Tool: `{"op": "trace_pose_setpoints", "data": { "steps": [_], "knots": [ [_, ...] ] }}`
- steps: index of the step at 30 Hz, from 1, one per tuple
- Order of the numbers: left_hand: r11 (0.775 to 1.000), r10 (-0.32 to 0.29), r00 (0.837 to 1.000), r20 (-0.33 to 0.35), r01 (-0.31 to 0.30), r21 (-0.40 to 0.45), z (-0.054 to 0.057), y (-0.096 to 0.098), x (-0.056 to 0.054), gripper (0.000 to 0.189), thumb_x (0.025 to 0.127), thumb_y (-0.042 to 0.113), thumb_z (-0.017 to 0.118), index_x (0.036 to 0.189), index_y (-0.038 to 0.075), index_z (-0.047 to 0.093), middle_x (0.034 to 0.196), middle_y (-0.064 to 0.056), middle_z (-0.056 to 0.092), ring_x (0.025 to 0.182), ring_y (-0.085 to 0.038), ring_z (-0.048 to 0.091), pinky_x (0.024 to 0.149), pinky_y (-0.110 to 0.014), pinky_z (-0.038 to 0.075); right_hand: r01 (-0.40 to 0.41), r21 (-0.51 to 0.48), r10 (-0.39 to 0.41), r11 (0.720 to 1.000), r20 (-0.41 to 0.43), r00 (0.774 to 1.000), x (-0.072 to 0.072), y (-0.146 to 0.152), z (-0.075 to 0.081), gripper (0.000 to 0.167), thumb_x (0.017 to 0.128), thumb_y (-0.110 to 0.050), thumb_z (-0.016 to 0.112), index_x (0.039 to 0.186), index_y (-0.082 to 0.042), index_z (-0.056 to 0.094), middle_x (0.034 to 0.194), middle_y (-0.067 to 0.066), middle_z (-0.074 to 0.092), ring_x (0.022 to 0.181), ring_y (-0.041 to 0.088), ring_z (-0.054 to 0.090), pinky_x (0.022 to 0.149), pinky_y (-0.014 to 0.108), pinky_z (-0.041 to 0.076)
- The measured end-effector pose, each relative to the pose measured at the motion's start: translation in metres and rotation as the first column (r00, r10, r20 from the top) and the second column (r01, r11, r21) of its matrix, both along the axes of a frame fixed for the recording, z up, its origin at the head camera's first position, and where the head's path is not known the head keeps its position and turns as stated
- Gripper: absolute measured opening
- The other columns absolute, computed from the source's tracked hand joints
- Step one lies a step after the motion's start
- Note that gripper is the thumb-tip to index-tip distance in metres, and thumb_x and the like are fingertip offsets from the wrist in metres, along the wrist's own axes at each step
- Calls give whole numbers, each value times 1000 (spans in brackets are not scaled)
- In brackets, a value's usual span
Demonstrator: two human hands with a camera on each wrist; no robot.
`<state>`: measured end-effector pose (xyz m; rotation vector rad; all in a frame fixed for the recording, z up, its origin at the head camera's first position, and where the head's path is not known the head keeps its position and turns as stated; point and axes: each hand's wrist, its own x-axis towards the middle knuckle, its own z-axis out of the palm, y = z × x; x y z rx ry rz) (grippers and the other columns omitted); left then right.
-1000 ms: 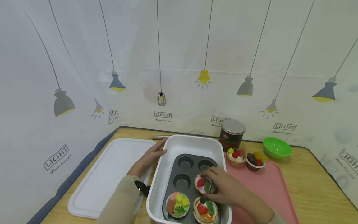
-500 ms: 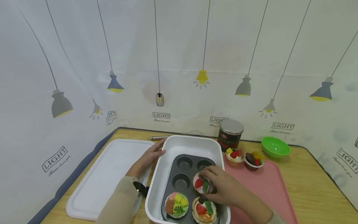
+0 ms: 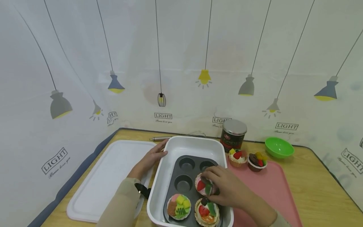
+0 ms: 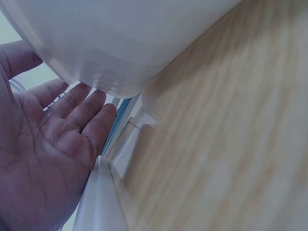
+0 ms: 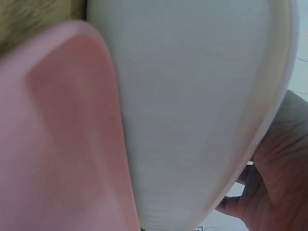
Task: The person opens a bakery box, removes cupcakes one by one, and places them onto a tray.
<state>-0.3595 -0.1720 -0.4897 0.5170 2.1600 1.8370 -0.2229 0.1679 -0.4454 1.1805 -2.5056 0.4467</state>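
A white deep tray (image 3: pixel 185 142) holds a dark muffin tin (image 3: pixel 173 186). My right hand (image 3: pixel 227 186) reaches over the tray's right wall, fingers and thumb pinching a toy cupcake (image 3: pixel 200 186) with pink cream and a strawberry, at the tin's middle right cup. Below it sits a tart-like cupcake (image 3: pixel 207 212); a cupcake with yellow and green pieces (image 3: pixel 179 207) is at the lower left. My left hand (image 3: pixel 148 160) rests against the tray's left side. In the left wrist view, the left hand's fingers (image 4: pixel 77 103) are extended near the tray's wall; the right wrist view hides the right fingertips' contact behind the tray.
A white lid-like board (image 3: pixel 110 176) lies left, a whisk (image 3: pixel 161 138) behind the tray. On the right, a pink tray (image 3: pixel 263 189) bears two cupcakes, a cream one (image 3: pixel 237 158) and a chocolate one (image 3: pixel 257 162). An espresso tin (image 3: pixel 233 135) and a green bowl (image 3: pixel 279 148) stand behind.
The head view has shifted slightly. Both hands and the cupcakes keep their places, with the right hand still on the pink cupcake.
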Motion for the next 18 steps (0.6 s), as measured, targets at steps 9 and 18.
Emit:
{"op": "trace_pose_setpoints", "data": {
  "steps": [9, 18],
  "knots": [
    [1000, 9, 1000, -9, -9, -5, 2, -2, -1, 63, 102, 27, 57, 159, 30, 30, 163, 3, 30, 150, -29, 25, 116, -52, 30, -47, -55, 45, 997, -33, 998, -2, 0, 6, 63, 74, -37, 88, 129, -18, 62, 124, -7, 58, 108, 12, 56, 89, 38, 53],
    [999, -2, 1000, 26, 1, 35, -1, -1, -2, 61, 103, 22, 55, 159, 30, 32, 162, 3, 33, 148, -28, 30, 114, -51, 34, -24, -74, 20, 997, -44, 999, -1, 2, 9, 63, 74, -37, 89, 127, -16, 63, 126, -5, 60, 110, 11, 58, 91, 37, 53]
  ]
}}
